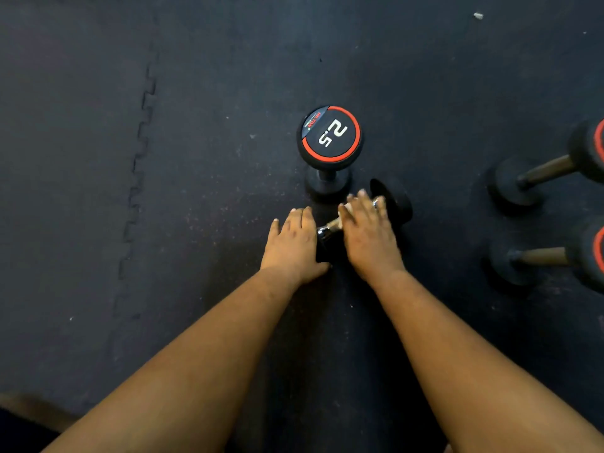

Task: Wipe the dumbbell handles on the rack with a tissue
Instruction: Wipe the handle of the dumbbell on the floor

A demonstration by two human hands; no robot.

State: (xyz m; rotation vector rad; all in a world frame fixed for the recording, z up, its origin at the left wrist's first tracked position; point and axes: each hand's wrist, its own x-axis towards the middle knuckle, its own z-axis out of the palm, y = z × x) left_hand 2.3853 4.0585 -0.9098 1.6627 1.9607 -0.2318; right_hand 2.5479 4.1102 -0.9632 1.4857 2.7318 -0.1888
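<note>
A small black dumbbell (394,199) lies on its side on the dark rubber floor, its chrome handle (328,228) showing between my hands. My left hand (294,245) lies flat over the near head, fingers straight. My right hand (367,233) covers the handle with a bit of white tissue (346,209) peeking out under the fingers. Whether those fingers curl round the handle is hidden.
A 2.5 dumbbell (330,135) stands on end just beyond my hands. Two more dumbbells (549,170) (542,256) rest at the right edge. The floor mat seam (137,178) runs down the left. A small scrap (478,15) lies far back.
</note>
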